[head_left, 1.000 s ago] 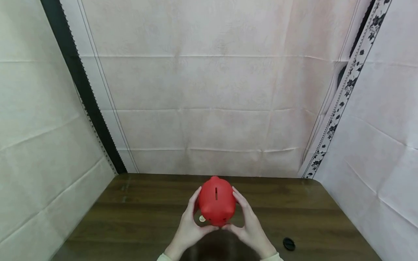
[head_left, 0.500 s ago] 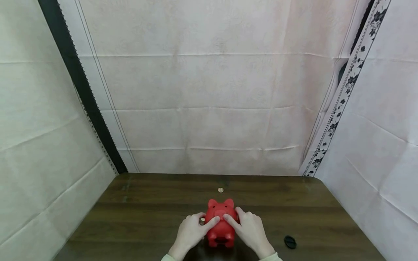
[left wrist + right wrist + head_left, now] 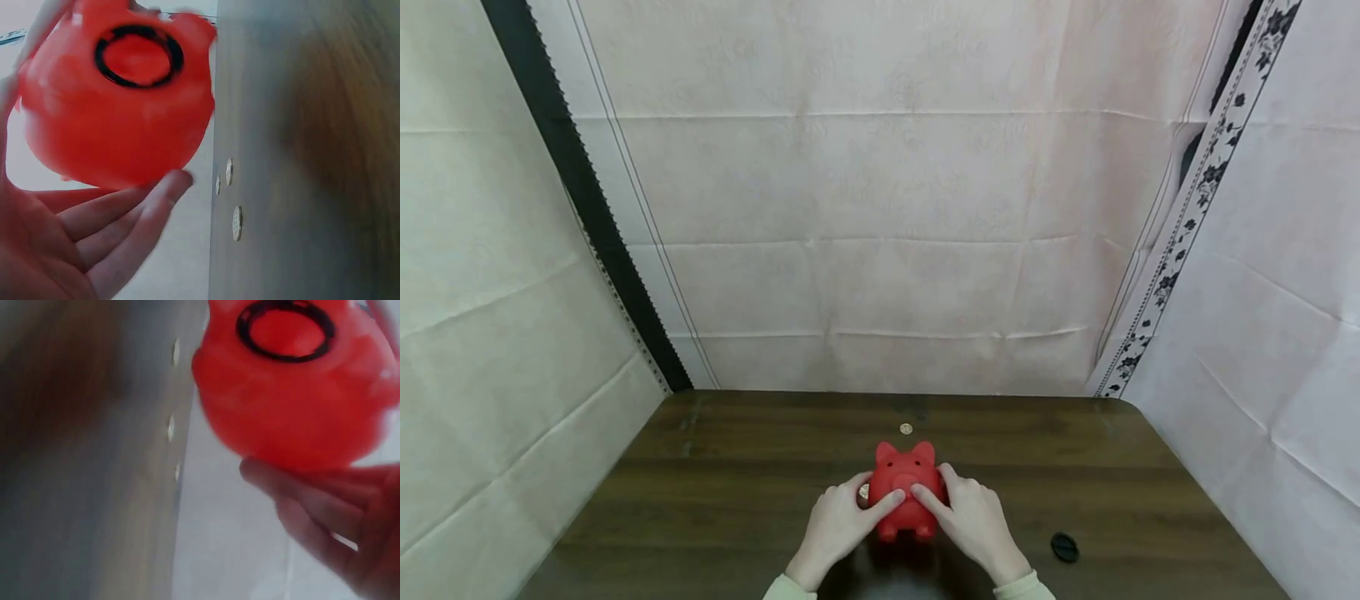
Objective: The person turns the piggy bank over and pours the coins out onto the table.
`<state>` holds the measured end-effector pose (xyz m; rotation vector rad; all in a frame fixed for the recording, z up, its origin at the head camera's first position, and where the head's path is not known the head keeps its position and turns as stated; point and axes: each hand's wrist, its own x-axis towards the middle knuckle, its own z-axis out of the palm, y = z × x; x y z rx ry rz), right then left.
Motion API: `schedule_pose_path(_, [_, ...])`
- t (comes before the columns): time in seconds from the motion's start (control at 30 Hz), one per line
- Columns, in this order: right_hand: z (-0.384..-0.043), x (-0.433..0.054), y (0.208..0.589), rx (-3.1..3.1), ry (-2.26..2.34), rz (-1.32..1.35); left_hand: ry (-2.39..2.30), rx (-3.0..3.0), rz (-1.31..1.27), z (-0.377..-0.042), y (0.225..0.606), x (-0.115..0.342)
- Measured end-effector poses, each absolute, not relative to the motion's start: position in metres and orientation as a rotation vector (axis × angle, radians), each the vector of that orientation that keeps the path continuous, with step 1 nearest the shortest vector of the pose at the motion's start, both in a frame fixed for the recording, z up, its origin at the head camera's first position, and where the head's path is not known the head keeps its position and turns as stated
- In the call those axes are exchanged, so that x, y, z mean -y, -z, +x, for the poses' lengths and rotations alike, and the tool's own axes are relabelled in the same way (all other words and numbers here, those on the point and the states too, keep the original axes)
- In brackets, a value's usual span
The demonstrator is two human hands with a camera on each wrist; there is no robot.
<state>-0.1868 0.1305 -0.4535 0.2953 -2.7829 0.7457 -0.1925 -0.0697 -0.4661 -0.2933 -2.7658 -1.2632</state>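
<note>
A red piggy bank [image 3: 904, 500] is held between both hands above the wooden table, its snout and face turned up toward the head camera. My left hand [image 3: 838, 523] grips its left side, thumb across the front near the snout. The right hand [image 3: 973, 521] grips the other side in the same way. In the left wrist view a black ring [image 3: 100, 56] rims a round opening in the bank's underside. The right wrist view shows fingers [image 3: 300, 494] under the red body. A coin [image 3: 863, 492] shows beside the left hand; another coin [image 3: 906, 428] lies behind the bank.
A round black plug [image 3: 1064, 547] lies on the table [image 3: 737, 500] to the right of the hands. Three coins stand out along the tabletop in the left wrist view, the nearest coin [image 3: 237, 223] largest. Pale cloth [image 3: 880, 250] hangs behind and at both sides.
A second ago the bank's slotted back faced the head camera; both hands have since tilted it so its face shows. The coin behind it has come into sight.
</note>
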Motion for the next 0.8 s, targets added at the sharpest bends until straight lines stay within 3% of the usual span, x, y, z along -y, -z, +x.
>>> schedule_pose_path(0.33, [-0.188, -0.136, 0.458, 2.603, -1.206, 0.512, 1.571, 2.38, -0.406, -0.194, 0.466, 0.071])
schedule_pose_path(0.57, [-0.193, -0.138, 0.459, 2.154, -1.302, 0.932, 1.476, 2.092, -0.717, -0.192, 0.467, 0.072])
schedule_pose_path(0.8, [-0.197, -0.139, 0.464, 1.885, -1.21, 1.102, 1.371, 1.917, -0.957, -0.19, 0.468, 0.074])
